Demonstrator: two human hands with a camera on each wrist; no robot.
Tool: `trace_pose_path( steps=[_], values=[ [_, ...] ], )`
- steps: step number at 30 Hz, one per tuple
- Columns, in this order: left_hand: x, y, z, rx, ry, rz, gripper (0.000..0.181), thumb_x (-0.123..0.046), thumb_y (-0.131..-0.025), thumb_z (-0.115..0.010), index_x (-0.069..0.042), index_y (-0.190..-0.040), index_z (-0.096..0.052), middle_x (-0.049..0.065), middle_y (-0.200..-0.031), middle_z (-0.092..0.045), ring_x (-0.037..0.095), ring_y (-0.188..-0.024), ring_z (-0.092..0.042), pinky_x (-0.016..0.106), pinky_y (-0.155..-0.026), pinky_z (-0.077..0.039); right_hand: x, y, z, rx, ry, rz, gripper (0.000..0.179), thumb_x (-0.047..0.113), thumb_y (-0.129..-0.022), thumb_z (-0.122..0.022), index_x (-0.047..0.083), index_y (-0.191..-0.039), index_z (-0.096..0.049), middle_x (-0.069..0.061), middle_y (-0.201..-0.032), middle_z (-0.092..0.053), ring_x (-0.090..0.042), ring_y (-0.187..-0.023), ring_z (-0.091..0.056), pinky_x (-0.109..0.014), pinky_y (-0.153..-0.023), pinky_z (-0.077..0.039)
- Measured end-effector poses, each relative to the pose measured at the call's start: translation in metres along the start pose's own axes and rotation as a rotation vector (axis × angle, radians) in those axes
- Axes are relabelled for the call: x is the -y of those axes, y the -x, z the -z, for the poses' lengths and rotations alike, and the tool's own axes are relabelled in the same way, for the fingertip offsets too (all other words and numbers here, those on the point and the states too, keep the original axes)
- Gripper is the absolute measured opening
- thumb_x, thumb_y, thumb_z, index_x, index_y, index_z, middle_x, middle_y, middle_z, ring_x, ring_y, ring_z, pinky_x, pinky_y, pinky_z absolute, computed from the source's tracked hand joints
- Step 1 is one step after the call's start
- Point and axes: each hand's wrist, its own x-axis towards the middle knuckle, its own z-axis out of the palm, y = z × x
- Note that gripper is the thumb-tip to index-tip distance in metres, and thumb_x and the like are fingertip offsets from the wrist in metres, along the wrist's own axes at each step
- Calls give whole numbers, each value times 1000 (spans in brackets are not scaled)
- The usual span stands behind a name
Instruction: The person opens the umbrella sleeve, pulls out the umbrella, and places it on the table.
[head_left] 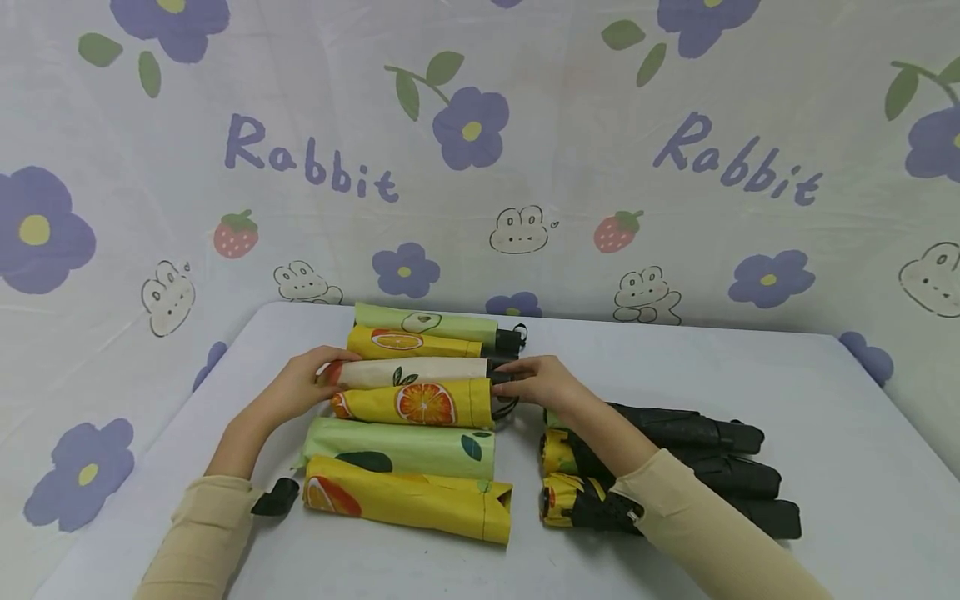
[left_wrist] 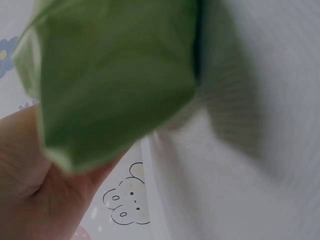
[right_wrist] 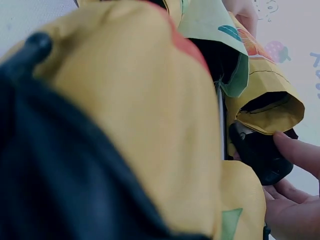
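Observation:
Folded umbrellas in printed sleeves lie in a column. My left hand [head_left: 303, 383] grips the left end of the cream umbrella [head_left: 435, 370], fingertips over its red patch. At the other end my right hand [head_left: 543, 382] pinches a black handle [right_wrist: 272, 167] between thumb and fingers. Close in front lies a yellow umbrella sleeve [head_left: 450, 403] with an orange slice, its open mouth near my right thumb. In the left wrist view a green sleeve [left_wrist: 110, 90] covers much of the left hand [left_wrist: 55, 190], hiding its fingertips.
Behind lie a yellow umbrella [head_left: 420, 342] and a pale green one [head_left: 450, 323]. In front are a green sleeve [head_left: 420, 450] and a yellow sleeve [head_left: 412, 500]. Several black umbrellas [head_left: 735, 477] lie under my right forearm. A small black piece [head_left: 276, 497] sits by my left sleeve.

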Motion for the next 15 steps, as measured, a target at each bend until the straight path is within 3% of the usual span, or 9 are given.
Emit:
trace_pose_path(
  steps=[15],
  values=[
    [-1,1,0,1,21,26,47,8,-86,-64,-4,-131,-57,24,-138,-53,44,-130,-48,59,-99,-48,1,10,12,-28,-177,-34,50,20,-94,-65,-2,-137,-52,-25,-140,-51,-33,-127,-55,-46,-112,-41]
  ],
)
